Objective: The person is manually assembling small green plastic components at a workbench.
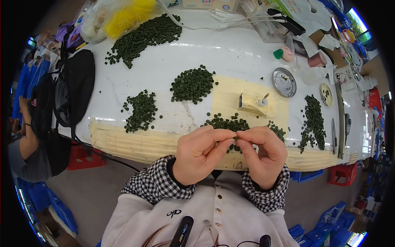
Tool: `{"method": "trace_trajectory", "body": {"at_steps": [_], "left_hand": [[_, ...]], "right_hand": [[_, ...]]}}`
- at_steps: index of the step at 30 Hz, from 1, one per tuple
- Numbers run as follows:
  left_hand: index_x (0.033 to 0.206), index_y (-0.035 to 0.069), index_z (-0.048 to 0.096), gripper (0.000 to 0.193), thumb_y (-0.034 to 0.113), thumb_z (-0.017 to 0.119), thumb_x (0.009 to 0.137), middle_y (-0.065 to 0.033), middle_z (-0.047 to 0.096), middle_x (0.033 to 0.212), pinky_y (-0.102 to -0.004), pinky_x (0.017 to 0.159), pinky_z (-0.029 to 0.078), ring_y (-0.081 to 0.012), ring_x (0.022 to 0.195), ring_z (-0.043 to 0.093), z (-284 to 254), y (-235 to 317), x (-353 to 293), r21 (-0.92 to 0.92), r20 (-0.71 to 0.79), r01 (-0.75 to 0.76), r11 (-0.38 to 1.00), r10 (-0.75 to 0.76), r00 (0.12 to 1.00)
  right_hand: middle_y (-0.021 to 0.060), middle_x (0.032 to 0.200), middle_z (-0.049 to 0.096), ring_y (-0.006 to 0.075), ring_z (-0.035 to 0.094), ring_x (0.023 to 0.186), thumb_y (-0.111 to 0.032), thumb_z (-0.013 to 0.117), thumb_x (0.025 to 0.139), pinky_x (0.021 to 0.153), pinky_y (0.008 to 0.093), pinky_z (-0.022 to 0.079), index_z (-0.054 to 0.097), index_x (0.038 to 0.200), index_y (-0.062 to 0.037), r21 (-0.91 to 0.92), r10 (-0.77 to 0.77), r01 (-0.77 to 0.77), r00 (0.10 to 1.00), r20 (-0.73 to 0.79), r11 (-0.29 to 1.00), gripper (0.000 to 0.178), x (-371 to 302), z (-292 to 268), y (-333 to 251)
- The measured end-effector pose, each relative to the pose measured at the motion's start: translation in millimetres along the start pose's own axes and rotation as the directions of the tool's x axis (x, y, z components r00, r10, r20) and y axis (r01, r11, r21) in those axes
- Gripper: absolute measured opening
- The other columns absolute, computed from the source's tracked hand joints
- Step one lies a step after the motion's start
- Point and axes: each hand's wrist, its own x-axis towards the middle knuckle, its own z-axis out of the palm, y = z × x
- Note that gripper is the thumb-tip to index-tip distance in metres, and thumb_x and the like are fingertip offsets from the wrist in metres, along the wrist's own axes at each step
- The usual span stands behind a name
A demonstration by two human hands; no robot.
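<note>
My left hand point(200, 152) and my right hand point(263, 153) meet at the table's front edge, fingertips pinched together. Between them is a small dark green piece point(235, 138), mostly covered by the fingers. Just beyond and partly under my hands lies a pile of small dark green round pieces point(228, 122). Another small heap of them point(277, 131) sits by my right hand. Further piles lie at the middle point(191, 85), the left point(141, 111), the far left point(142, 39) and the right point(312, 123). A taped block with a short peg point(257, 103) stands beyond my hands.
At right are a round metal lid point(284, 82), a pink roll point(317, 60), a metal ruler point(340, 119) and a slim tool point(334, 136). A black backpack point(76, 88) hangs at left near another person's arm point(26, 131). A clear plastic box point(267, 31) stands at the back.
</note>
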Motion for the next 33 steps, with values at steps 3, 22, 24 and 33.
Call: {"method": "trace_trajectory", "body": {"at_steps": [3, 22, 24, 33], "left_hand": [[0.092, 0.0, 0.063, 0.016, -0.002, 0.065, 0.076, -0.0042, 0.047, 0.058, -0.0227, 0.042, 0.032, -0.0104, 0.045, 0.041, 0.9, 2.9, -0.9, 0.065, -0.008, -0.057, 0.996, 0.058, 0.998], [0.093, 0.002, 0.063, 0.022, -0.006, 0.064, 0.072, -0.0007, 0.041, 0.052, -0.0229, 0.038, 0.029, -0.0102, 0.041, 0.037, 3.4, -1.1, -4.2, 0.095, 0.008, -0.229, 0.969, 0.229, 0.973], [0.094, 0.003, 0.064, 0.024, -0.005, 0.065, 0.072, -0.0031, 0.044, 0.054, -0.0248, 0.037, 0.03, -0.0128, 0.04, 0.04, 2.6, 2.5, -3.3, 0.08, 0.01, -0.192, 0.978, 0.192, 0.981], [0.09, 0.0, 0.063, 0.015, -0.003, 0.064, 0.076, -0.0004, 0.044, 0.055, -0.0214, 0.04, 0.028, -0.0064, 0.042, 0.035, 4.2, 3.3, -2.2, 0.01, -0.018, 0.023, 1.0, -0.023, 1.0]], "right_hand": [[0.0106, 0.081, 0.064, 0.0171, 0.06, 0.068, 0.007, 0.067, 0.07, 0.06, 0.0243, 0.047, 0.064, 0.089, 0.0009, -0.035, -0.051, 0.051, 0.999, 0.009, 0.998, 0.021, -0.1, -1.3, -0.5], [0.0123, 0.081, 0.063, 0.0192, 0.062, 0.07, 0.009, 0.066, 0.07, 0.062, 0.025, 0.05, 0.064, 0.089, -0.0003, 0.027, -0.095, 0.093, 0.994, 0.05, 0.995, 0.021, -2.1, -7.7, -1.7], [0.0124, 0.081, 0.063, 0.0188, 0.062, 0.07, 0.009, 0.066, 0.07, 0.062, 0.0249, 0.049, 0.064, 0.089, -0.0003, 0.048, -0.081, 0.078, 0.995, 0.055, 0.996, 0.021, -2.9, -7.9, 1.5], [0.0119, 0.08, 0.063, 0.0168, 0.06, 0.068, 0.009, 0.064, 0.072, 0.062, 0.0234, 0.047, 0.063, 0.089, 0.0013, 0.054, -0.009, 0.007, 1.0, 0.029, 0.999, 0.019, -2.6, -5.0, 2.1]]}}
